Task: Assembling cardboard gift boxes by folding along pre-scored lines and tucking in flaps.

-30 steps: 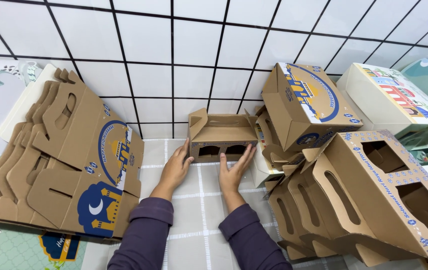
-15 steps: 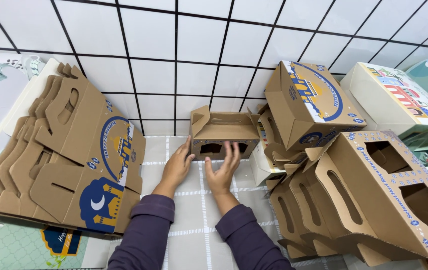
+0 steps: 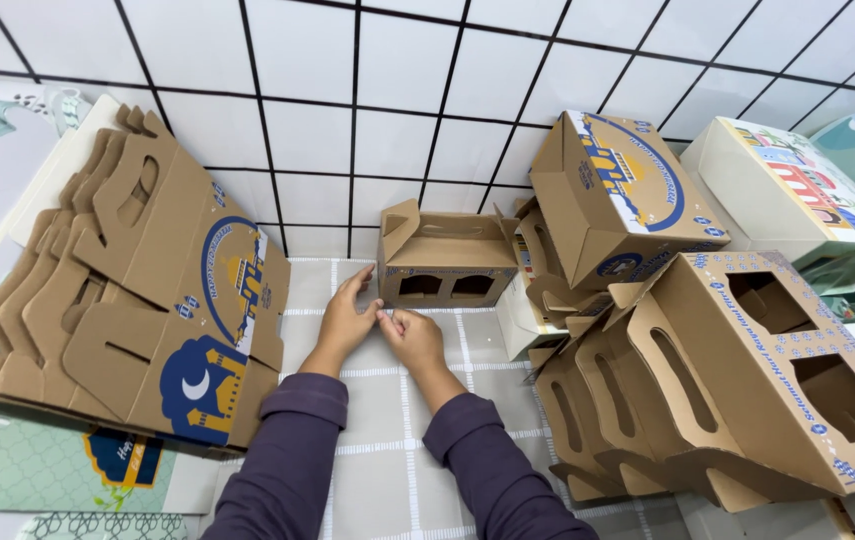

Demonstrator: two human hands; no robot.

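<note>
A small brown cardboard box [image 3: 447, 262] with two window cut-outs and raised flaps stands against the tiled wall, open at the top. My left hand [image 3: 345, 318] rests on the checked cloth with its fingertips at the box's lower left corner. My right hand [image 3: 410, 335] lies just in front of the box, fingers curled, fingertips meeting those of the left hand. Whether anything small is pinched between them I cannot tell. Both arms wear dark purple sleeves.
A leaning stack of flat printed carton blanks [image 3: 137, 300] fills the left. Folded handled cartons [image 3: 707, 380] lean in a row at the right, with a closed carton [image 3: 617, 195] above them. White printed boxes [image 3: 797, 195] sit far right. A checked cloth [image 3: 397, 470] covers the table.
Both hands have pulled back from the front of the small box toward me and come together on the cloth. The right hand has dropped from the box's window to the table.
</note>
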